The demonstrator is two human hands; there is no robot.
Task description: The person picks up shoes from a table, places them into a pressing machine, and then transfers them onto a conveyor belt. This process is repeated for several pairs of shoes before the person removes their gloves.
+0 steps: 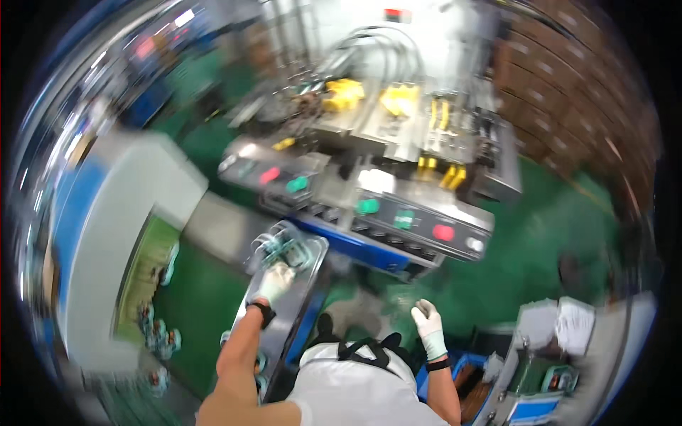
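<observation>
Parts, teal and looped, are lying near-left of the machine, seemingly not yet lifted. The left hand is resting at them, grip impossible to tell; the right hand is hanging empty, fingers loosely parted.

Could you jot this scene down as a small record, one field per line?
Left hand: white-gloved, at teal parts on a metal tray; grip unclear
Right hand: white-gloved, apart from the tray, nothing visible in it
Ahead: machine with red and green buttons
Upper right: stacked brown boxes
Floor: green
Picture: partly blurred
</observation>
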